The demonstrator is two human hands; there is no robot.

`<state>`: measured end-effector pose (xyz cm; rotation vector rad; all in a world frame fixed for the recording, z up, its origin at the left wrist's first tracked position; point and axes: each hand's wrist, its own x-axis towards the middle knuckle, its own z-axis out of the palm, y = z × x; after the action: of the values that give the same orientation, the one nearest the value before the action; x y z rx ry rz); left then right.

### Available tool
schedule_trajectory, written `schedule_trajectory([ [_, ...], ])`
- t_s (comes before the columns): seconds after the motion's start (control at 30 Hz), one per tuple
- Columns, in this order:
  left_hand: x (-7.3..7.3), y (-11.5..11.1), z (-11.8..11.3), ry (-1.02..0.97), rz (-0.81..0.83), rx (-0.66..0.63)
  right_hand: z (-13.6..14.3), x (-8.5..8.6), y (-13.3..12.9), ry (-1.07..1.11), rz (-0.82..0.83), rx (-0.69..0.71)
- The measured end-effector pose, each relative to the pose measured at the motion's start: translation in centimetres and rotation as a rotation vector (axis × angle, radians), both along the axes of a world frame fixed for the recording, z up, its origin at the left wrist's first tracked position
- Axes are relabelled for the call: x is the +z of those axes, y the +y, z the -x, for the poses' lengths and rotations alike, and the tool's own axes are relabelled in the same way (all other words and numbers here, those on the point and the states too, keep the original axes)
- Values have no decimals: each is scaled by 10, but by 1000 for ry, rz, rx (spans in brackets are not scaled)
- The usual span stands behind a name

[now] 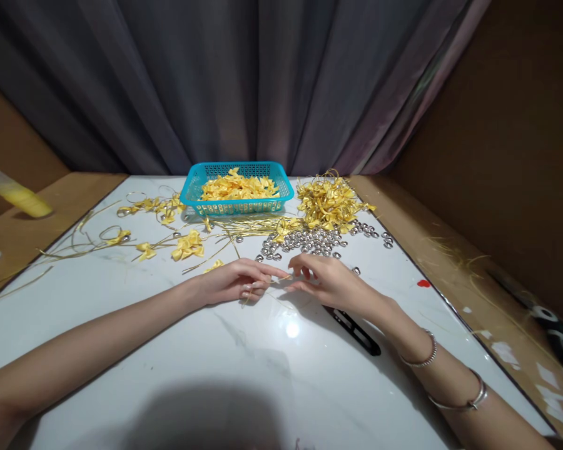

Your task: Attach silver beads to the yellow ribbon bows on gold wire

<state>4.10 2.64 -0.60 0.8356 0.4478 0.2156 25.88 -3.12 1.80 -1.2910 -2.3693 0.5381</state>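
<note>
- The left hand point(237, 284) and the right hand point(326, 280) meet fingertip to fingertip low over the white worktop point(244, 369), pinching a thin gold cord point(281, 279) between them. Both hands are nearly closed, with only thumb and forefinger working; I cannot make out whether anything else is threaded on the strand.
- The cord is fine and slick-looking. I think it could slide out of one pinch, and whatever knot or loop is being formed would fall slack on the worktop.
- The silver beads point(309, 240) lie loose in a heap just beyond the fingers. A nudge from a knuckle or wrist looks likely to send them rolling on the glossy top, and the right edge is not far off.
- The black clippers point(354, 330) lie beside the right wrist, partly under the forearm. If the arm drags back, I judge it could push them along or catch on them.
- Two bangles point(450, 384) hang on the right forearm; loose strands could snag on them.
- The cut cord lengths point(244, 226) in front of the blue basket point(237, 186) lie close to the finished yellow bows point(187, 245) and the pile of bows point(329, 201); a careless reach there may tangle them together.
- The bright lamp glare on the worktop sits right below the fingers and may hide a strand so pale.
</note>
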Motion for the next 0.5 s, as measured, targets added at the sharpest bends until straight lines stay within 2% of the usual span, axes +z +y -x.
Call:
schedule_trajectory([
  [0.13, 1, -1, -1, -2, 4, 3, 6, -3, -1, 28, 19, -3],
  [0.4, 0, 1, 0, -10, 3, 2, 7, 0, -3, -30, -68, 5],
  [0.5, 0, 1, 0, -11, 0, 16, 5, 2, -2, -44, -32, 19],
])
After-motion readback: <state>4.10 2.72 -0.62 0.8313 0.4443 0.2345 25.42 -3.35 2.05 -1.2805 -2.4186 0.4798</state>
